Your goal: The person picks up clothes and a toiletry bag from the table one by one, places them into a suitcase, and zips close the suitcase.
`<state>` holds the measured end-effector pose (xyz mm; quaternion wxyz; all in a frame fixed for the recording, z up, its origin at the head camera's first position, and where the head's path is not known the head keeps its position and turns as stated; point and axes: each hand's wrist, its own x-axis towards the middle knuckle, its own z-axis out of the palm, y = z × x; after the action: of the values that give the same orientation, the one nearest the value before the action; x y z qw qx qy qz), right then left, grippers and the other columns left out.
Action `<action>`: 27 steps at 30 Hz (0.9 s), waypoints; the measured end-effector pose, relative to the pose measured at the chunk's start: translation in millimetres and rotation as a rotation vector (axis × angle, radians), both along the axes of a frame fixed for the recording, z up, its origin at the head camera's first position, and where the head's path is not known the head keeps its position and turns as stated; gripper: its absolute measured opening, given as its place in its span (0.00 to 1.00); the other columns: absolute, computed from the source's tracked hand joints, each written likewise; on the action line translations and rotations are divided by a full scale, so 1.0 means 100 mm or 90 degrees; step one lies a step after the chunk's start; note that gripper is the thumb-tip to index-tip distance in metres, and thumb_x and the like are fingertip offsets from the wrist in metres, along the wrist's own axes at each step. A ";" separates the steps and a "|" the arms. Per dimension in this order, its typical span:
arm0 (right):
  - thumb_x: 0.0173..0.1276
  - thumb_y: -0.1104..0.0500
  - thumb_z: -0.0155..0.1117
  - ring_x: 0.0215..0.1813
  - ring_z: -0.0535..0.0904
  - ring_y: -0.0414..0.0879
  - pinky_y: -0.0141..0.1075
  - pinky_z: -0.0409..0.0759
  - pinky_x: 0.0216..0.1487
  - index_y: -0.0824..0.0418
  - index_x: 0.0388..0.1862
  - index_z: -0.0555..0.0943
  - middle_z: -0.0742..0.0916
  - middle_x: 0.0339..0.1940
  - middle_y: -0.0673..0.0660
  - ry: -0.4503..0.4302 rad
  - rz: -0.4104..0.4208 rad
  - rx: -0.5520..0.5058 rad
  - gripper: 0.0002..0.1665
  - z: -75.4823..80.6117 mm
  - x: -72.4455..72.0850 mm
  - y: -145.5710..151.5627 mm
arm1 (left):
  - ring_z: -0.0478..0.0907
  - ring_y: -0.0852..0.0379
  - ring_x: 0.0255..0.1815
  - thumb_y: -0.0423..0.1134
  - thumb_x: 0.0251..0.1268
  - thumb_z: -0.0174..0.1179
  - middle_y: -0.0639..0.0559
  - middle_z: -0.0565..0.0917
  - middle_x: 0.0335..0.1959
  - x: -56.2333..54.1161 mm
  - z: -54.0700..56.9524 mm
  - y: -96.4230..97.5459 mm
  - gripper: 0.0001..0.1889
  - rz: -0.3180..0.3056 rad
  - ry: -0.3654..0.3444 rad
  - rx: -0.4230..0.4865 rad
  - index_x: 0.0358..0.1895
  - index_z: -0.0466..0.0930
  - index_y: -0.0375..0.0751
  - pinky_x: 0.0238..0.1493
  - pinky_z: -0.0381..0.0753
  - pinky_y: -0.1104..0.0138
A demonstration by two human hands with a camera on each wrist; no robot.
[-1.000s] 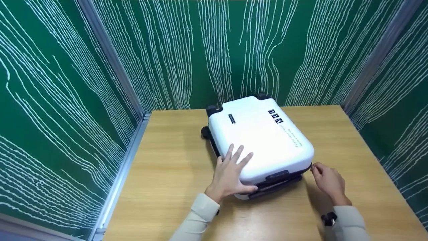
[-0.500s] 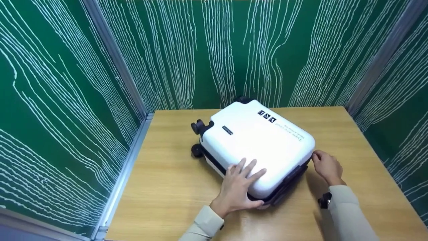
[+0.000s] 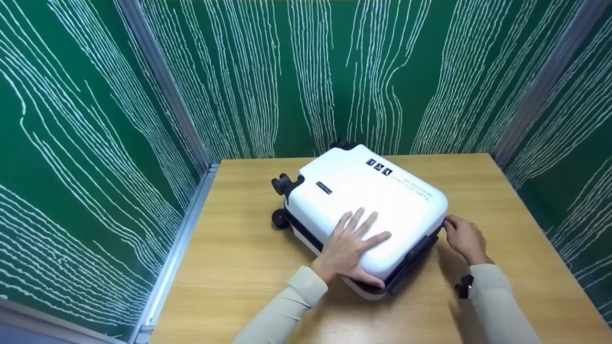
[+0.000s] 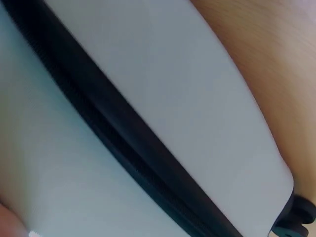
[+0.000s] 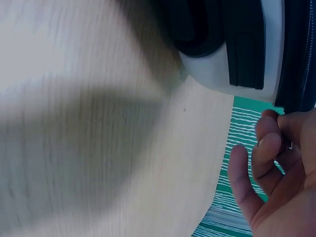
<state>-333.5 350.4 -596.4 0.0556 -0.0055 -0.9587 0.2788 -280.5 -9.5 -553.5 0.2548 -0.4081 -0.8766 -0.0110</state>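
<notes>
A small white hard-shell suitcase (image 3: 363, 205) lies flat and angled on the table, its black wheels (image 3: 282, 183) toward the back left. My left hand (image 3: 346, 253) rests with spread fingers on the lid's near left corner, thumb down over the front edge. At the right corner my right hand (image 3: 466, 239) has its fingers curled and pinches a zipper pull, mostly hidden by the fingertips. In the right wrist view the black zipper band (image 5: 298, 64) runs down to those fingers. The left wrist view shows the zipper seam (image 4: 113, 118) along the suitcase's side.
The wooden table (image 3: 229, 282) extends on both sides of the suitcase. Green panels (image 3: 306, 81) with white wavy lines stand behind and at both sides, joined by grey metal posts (image 3: 162, 76). A dark watch (image 3: 464, 286) sits at the right wrist.
The suitcase has turned, its wheeled end swinging left and its front right corner moving back. My left hand has shifted right along with it; the right hand stays at the corner, slightly farther back.
</notes>
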 end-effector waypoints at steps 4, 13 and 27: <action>0.81 0.59 0.49 0.41 0.84 0.60 0.52 0.77 0.36 0.65 0.56 0.82 0.89 0.47 0.69 0.010 0.017 0.011 0.17 0.00 0.01 -0.02 | 0.64 0.37 0.79 0.91 0.41 0.47 0.44 0.67 0.79 -0.01 -0.04 0.06 0.57 0.011 0.042 0.040 0.78 0.62 0.68 0.75 0.64 0.42; 0.80 0.60 0.51 0.37 0.81 0.56 0.49 0.75 0.36 0.66 0.52 0.82 0.89 0.46 0.69 -0.007 0.048 0.045 0.14 0.06 0.08 -0.01 | 0.69 0.38 0.75 0.90 0.44 0.45 0.45 0.72 0.75 -0.01 -0.06 0.09 0.54 0.026 0.077 0.054 0.77 0.65 0.67 0.73 0.67 0.42; 0.66 0.70 0.58 0.28 0.82 0.54 0.46 0.76 0.26 0.59 0.44 0.86 0.91 0.34 0.61 0.106 0.118 0.075 0.13 -0.04 0.48 -0.26 | 0.72 0.38 0.73 0.88 0.42 0.51 0.46 0.77 0.72 -0.05 -0.05 0.19 0.52 0.044 0.076 0.098 0.73 0.72 0.65 0.70 0.70 0.42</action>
<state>-285.5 324.7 -600.3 0.1096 0.1094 -0.9619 0.2254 -285.1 9.6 -558.9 0.3375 -0.3567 -0.8700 -0.0451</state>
